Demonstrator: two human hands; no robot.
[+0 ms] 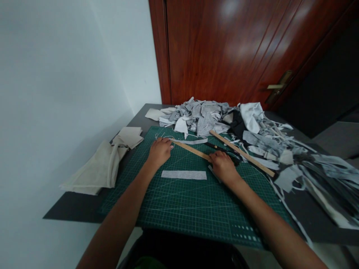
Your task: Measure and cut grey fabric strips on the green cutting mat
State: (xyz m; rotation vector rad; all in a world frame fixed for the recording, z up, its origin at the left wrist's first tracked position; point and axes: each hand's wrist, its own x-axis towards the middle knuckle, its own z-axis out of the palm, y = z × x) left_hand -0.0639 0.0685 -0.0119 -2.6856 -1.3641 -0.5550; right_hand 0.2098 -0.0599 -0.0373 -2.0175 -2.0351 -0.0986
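My left hand (pixel 160 151) is closed at the far left end of a thin wooden ruler (pixel 192 150), which slants across the green cutting mat (pixel 179 203). At the ruler's other end, my right hand (pixel 223 165) has its fingers curled over the wood. A short grey fabric strip (pixel 183 175) lies flat in front of the hands. Just beyond the ruler lies a narrower pale strip (pixel 193 142). The dark handles of scissors (pixel 217 147) show behind my right hand, which partly covers a small grey piece (pixel 214 174).
A second wooden ruler (pixel 242 153) lies slanted to the right. Heaped grey fabric scraps (pixel 206 114) line the back, and long strips (pixel 316 175) spread over the right side. Folded cream cloth (pixel 97 170) sits at the left edge. A wooden door (pixel 218 52) stands behind the table.
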